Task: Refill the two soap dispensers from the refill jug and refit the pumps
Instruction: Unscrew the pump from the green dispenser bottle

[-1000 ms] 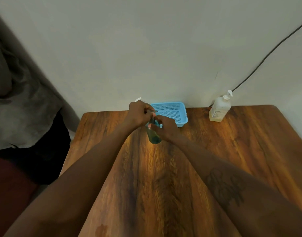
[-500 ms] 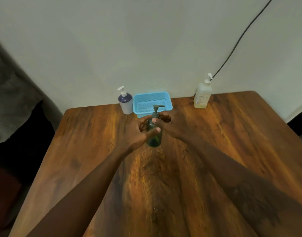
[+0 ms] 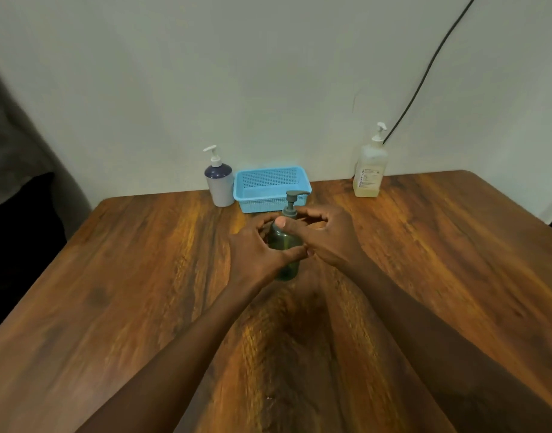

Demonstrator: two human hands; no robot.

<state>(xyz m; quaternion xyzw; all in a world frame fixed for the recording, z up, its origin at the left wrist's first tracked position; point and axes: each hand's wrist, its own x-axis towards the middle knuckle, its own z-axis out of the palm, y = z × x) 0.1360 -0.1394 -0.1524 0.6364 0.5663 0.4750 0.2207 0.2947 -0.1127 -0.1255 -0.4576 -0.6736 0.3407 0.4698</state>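
Observation:
A dark green soap dispenser (image 3: 284, 242) stands upright mid-table with its grey pump (image 3: 292, 198) fitted on top. My left hand (image 3: 256, 248) wraps the bottle's body from the left, thumb across its front. My right hand (image 3: 331, 239) holds it from the right, thumb on the bottle's shoulder and fingers loosely curled behind the neck. A second dispenser (image 3: 220, 182), white with a dark blue top and white pump, stands by the wall. A pale bottle of yellowish liquid (image 3: 370, 173) with a pump stands at the back right.
A light blue mesh basket (image 3: 262, 203) sits against the wall just behind the green dispenser. A black cable (image 3: 424, 76) runs down the wall to the pale bottle. The wooden table (image 3: 143, 292) ends at left, where grey and dark fabric (image 3: 15, 170) hangs.
My left hand came down from the pump top to grip the bottle's body. The view pulled back and tilted, so the white and blue dispenser came into sight.

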